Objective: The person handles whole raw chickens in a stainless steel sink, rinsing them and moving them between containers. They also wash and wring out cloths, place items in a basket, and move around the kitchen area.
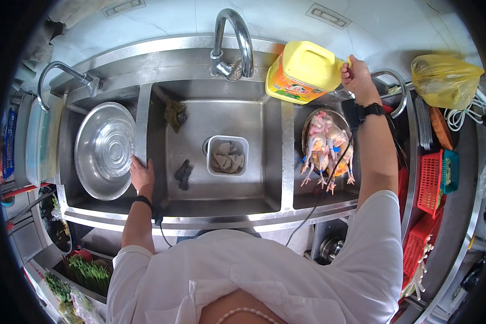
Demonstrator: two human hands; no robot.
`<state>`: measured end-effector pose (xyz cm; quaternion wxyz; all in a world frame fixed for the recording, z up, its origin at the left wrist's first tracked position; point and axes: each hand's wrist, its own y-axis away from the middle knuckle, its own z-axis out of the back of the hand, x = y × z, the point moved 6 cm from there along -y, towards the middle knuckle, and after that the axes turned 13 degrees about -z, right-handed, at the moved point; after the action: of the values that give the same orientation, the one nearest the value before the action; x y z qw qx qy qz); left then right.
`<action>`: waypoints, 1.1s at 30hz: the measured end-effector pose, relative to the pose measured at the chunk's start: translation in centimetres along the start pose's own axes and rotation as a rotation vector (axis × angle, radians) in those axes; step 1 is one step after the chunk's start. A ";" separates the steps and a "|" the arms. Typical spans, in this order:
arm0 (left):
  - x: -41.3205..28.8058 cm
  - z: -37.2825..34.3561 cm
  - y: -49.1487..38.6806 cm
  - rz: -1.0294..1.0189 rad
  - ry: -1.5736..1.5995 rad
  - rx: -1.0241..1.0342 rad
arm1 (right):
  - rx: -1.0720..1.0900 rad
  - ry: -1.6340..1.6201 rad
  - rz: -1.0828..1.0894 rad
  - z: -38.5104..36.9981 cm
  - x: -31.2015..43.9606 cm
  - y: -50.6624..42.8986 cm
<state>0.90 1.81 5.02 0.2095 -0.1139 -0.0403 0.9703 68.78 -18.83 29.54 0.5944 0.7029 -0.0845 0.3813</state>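
My right hand [354,77] is at the cap end of a yellow plastic jug [303,73], which lies tilted at the back of the sink, its orange label facing me. My left hand [141,174] touches the right rim of a large metal basin [105,152] in the left sink bay. Between them, the middle bay holds a white plastic tub [228,156] with a wet grey cloth [228,157] inside. Several plucked birds [327,141] with feet on lie in a metal bowl in the right bay, below my right forearm.
A tall chrome faucet [234,40] arches over the middle bay; two smaller faucets [65,69] [393,77] flank it. Dark scraps [184,175] lie on the middle bay's floor. Right of the sink are a yellow plastic bag [446,81] and red baskets [429,184]. Greens [89,273] stand low left.
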 end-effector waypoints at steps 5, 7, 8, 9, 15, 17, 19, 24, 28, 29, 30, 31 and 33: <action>0.3 -0.4 0.0 0.017 -0.007 0.030 | 0.105 0.005 -0.044 0.4 0.5 -1.4; 0.3 -0.5 -0.1 0.026 -0.022 0.033 | 0.103 -0.029 -0.041 0.5 0.2 -2.3; 0.2 -0.5 -0.1 0.025 -0.027 0.028 | 0.093 -0.048 -0.042 0.5 -0.1 -2.7; 0.1 -0.4 -0.1 0.023 -0.032 0.022 | 0.082 -0.065 -0.030 0.5 -0.3 -2.9; -0.2 -0.2 -0.2 0.084 -0.027 0.065 | 0.066 -0.097 0.007 -0.3 -1.2 -1.9; -0.2 -0.2 -0.3 0.086 -0.023 0.079 | 0.091 -0.073 -0.037 0.0 -0.5 -0.9; -0.1 -0.2 -0.3 0.071 -0.026 0.071 | 0.121 -0.063 -0.080 0.3 -0.1 -0.5; 0.0 -0.4 -0.1 0.033 -0.025 0.040 | 0.199 -0.071 -0.046 0.2 0.2 -1.6; 0.0 -0.6 -0.1 0.022 -0.027 0.051 | 0.181 -0.144 -0.030 -0.6 -0.9 -1.8; 0.0 -0.7 -0.2 0.024 -0.022 0.055 | 0.189 -0.183 -0.022 -1.0 -1.4 -1.5; 0.1 -0.7 -0.2 0.022 -0.022 0.045 | 0.179 -0.234 -0.020 -1.4 -2.0 -1.1; 0.2 -0.8 -0.2 0.023 -0.019 0.056 | 0.265 -0.284 0.029 -2.5 -2.7 -0.6; 0.4 -1.0 -0.2 0.028 -0.025 0.046 | 0.410 -0.419 0.107 -4.9 -4.8 0.3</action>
<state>0.86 2.18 4.01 0.1980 -0.0975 -0.0192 0.9751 63.16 -16.06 26.70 0.3887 0.8662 -0.1635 0.2680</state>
